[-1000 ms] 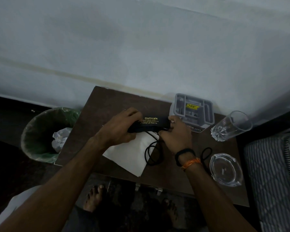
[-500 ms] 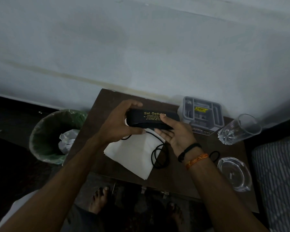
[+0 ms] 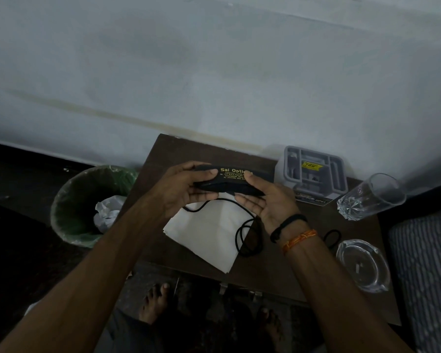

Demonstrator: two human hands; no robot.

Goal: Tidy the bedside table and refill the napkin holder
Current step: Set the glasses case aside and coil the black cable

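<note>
Gripping the long black spectacle case with gold lettering at both ends, your left hand and right hand are curling fingers round it above the white paper napkin; the grey plastic holder is sitting just beyond your right fingertips.

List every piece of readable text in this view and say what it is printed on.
"Sai Opti…" in yellow on the black spectacle case; the right hand covers the word's end.
Smaller yellow lines beneath it on the case: too small to read.
Yellow sticker in the grey organiser: blurred.
"…OPEL" on the card under the organiser; the rest is unreadable.
</note>
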